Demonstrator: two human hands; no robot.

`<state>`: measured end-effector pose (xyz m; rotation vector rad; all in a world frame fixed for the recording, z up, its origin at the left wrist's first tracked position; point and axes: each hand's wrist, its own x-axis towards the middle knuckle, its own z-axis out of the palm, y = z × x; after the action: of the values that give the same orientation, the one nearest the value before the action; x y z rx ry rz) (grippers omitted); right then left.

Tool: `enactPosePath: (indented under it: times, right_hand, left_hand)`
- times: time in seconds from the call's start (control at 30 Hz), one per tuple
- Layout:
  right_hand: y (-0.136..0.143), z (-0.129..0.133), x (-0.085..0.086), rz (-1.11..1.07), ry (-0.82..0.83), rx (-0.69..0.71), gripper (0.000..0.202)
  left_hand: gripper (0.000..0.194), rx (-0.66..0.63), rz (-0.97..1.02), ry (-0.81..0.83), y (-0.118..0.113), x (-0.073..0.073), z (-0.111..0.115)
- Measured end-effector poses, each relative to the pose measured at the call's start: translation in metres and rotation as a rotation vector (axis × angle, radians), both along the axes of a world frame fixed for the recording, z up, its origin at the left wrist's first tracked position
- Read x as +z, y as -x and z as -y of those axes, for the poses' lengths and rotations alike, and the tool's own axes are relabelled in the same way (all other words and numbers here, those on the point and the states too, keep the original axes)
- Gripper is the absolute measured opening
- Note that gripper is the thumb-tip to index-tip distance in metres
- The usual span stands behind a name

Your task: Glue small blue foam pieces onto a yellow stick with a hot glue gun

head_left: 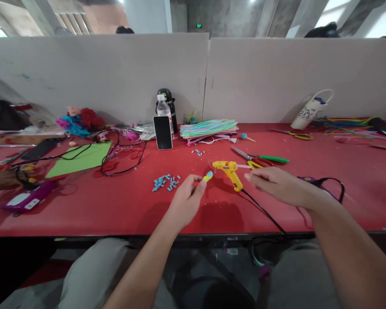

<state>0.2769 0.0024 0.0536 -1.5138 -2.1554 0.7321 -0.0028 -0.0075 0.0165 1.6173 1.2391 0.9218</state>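
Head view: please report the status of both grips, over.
Left grip pinching small yellow-blue piece. Right grip near glue stick, hold unclear. Yellow glue gun between them.

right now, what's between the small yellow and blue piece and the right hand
In the head view, the yellow glue gun sits between that piece and the right hand, a pale stick poking from its rear.

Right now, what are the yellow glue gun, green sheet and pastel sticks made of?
The glue gun looks like hard plastic: smooth, molded, slightly glossy. The green sheet seems paper or thin card: flat, matte, straight-edged. The pastel sticks may be fuzzy wire: thin, matte, too small to tell.
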Motion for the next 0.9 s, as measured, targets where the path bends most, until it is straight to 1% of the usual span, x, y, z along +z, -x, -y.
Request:
enactPosePath:
  times: [0.07, 0.1, 0.13, 0.17, 0.2, 0.27, 0.3, 0.37, 0.43, 0.5, 0.53, 0.6, 0.7, 0.73, 0.83, 0.9]
  right_hand:
    - [-0.018, -0.006, -0.014, 0.092, 0.136, 0.025, 0.032]
    - [-0.026, -0.011, -0.021, 0.107, 0.185, 0.036, 0.024]
    - [-0.031, -0.015, -0.028, 0.101, 0.185, 0.013, 0.018]
    - [-0.033, -0.020, -0.034, 0.091, 0.167, -0.033, 0.020]
    - [-0.033, -0.024, -0.039, 0.078, 0.136, -0.087, 0.029]
    - [-0.022, -0.032, -0.046, 0.045, 0.075, -0.137, 0.043]
    - [-0.013, -0.036, -0.050, 0.019, 0.052, -0.129, 0.045]
    - [0.008, -0.042, -0.057, -0.041, 0.026, -0.102, 0.042]
    - [0.028, -0.047, -0.065, -0.110, -0.043, -0.203, 0.040]
    - [0.042, -0.051, -0.071, -0.203, -0.076, -0.292, 0.037]
    - [0.047, -0.052, -0.072, -0.255, -0.077, -0.304, 0.036]
    - [0.053, -0.050, -0.067, -0.397, -0.044, -0.277, 0.037]
    - [0.058, -0.036, -0.048, -0.652, 0.047, -0.196, 0.038]
    - [0.059, -0.029, -0.040, -0.696, 0.056, -0.173, 0.036]
    - [0.064, -0.010, -0.025, -0.671, 0.026, -0.105, 0.029]
    - [0.066, -0.002, -0.023, -0.623, 0.008, -0.073, 0.025]
  left_hand:
    - [0.028, 0.004, -0.006, 0.010, 0.001, 0.001, 0.000]
    - [0.027, 0.001, -0.004, 0.008, 0.001, 0.002, 0.000]
    - [0.027, 0.000, -0.001, -0.003, 0.001, 0.002, 0.000]
    - [0.026, 0.001, 0.001, -0.022, 0.001, 0.003, -0.001]
    - [0.027, 0.003, 0.001, -0.046, 0.001, 0.003, -0.001]
    - [0.029, 0.012, -0.002, -0.091, 0.000, 0.003, -0.002]
    - [0.030, 0.021, -0.003, -0.107, 0.000, 0.002, -0.003]
    - [0.031, 0.045, -0.006, -0.118, 0.002, 0.001, -0.004]
    - [0.030, 0.064, -0.011, -0.125, 0.004, 0.000, -0.005]
    - [0.030, 0.076, -0.031, -0.141, 0.006, -0.001, -0.005]
    - [0.030, 0.088, -0.052, -0.150, 0.007, -0.002, -0.006]
    - [0.030, 0.131, -0.108, -0.170, 0.009, -0.002, -0.006]
    - [0.028, 0.210, -0.201, -0.206, 0.010, -0.002, -0.007]
    - [0.028, 0.227, -0.224, -0.219, 0.010, -0.002, -0.008]
    - [0.027, 0.260, -0.262, -0.252, 0.010, -0.002, -0.008]
    - [0.026, 0.274, -0.278, -0.263, 0.010, -0.002, -0.008]
